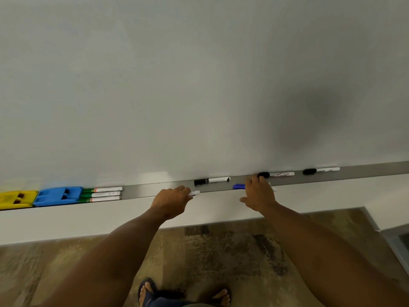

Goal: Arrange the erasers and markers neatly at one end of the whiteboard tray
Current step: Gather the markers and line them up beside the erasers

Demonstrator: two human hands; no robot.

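A grey whiteboard tray [141,191] runs across the view. At its left end sit a yellow eraser [15,199], a blue eraser [58,196] and three green-capped markers [104,193] side by side. My left hand [171,201] is closed around a white marker [194,193] whose tip pokes out to the right. My right hand [257,193] lies over a blue-capped marker [239,186], fingers reaching a black-capped marker [276,174]. Two more black-capped markers [211,180] [321,170] lie in the tray.
The whiteboard [199,85] fills the upper view, with my head's shadow at the right. Below the tray are a white wall strip and a patterned brown floor [221,251]. My sandalled feet [183,294] show at the bottom. A grey frame [396,247] stands at the lower right.
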